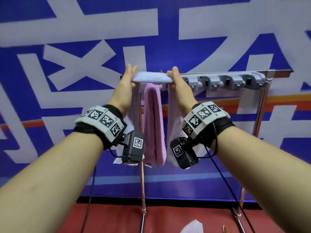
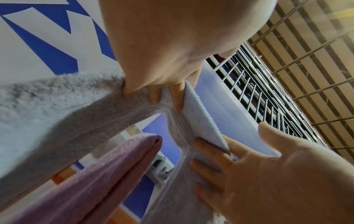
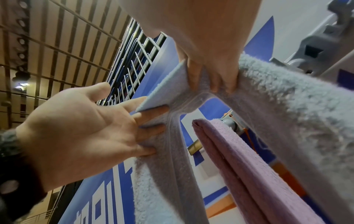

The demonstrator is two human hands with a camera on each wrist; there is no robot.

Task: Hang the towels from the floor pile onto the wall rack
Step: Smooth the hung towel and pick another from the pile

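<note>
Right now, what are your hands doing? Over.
Left hand, right hand both pinching pale blue towel, stretched above rack. Pink towel already hanging beneath.

We can't see the rack (image 1: 225, 79) left end, it's hidden behind the pale blue towel (image 1: 151, 78) and pink towel (image 1: 154, 121). Wrist cameras cover that blue towel's lower hanging ends. A pale cloth (image 1: 191, 227) on the floor is cut off by the bottom edge, so we can't tell its shape.

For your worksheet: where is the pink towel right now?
In the head view, the pink towel hangs centrally from the rack, between both wrists, below the pale blue towel.
</note>
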